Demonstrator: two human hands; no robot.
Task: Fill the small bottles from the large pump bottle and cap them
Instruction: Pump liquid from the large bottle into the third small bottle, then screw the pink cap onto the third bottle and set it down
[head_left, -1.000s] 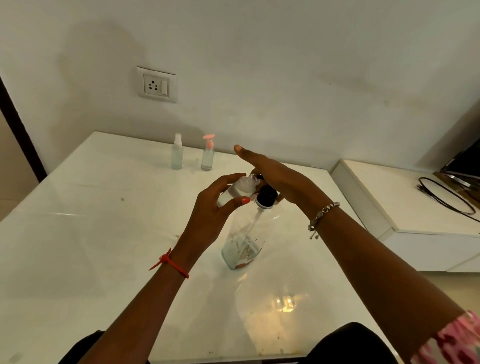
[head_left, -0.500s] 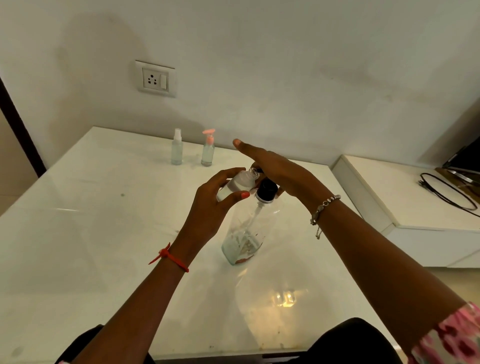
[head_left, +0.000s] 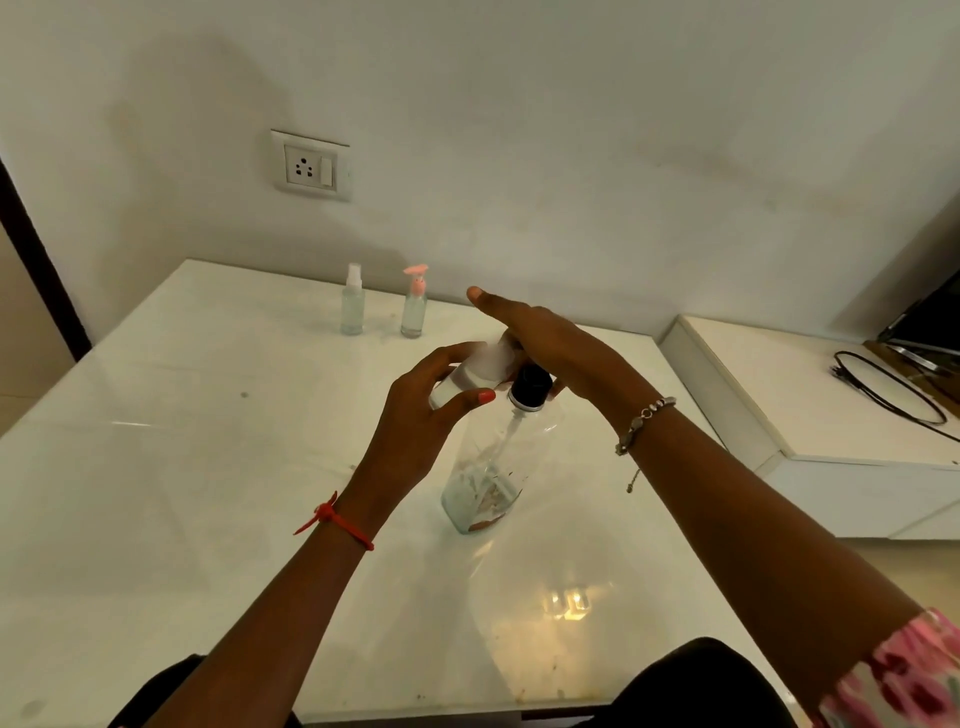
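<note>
— Hardly anything has moved in the last half second: the left hand (head_left: 415, 415) keeps fingers and thumb curled round the small bottle (head_left: 478, 364), tilted toward the pump and now blurred.
— And the right hand (head_left: 550, 343)?
— Flat, fingers straight, palm down above the black collar (head_left: 530, 387); it grasps nothing.
— How will they handle?
— That small bottle looks light and probably slick; hold it mid-body. The large pump bottle (head_left: 493, 467) stands on the table (head_left: 208, 467) nearly empty, so an off-centre press could tip it.
— Others?
— A spray bottle (head_left: 352, 306) and a pink-pump bottle (head_left: 414, 306), both capped, well apart at the back.
</note>
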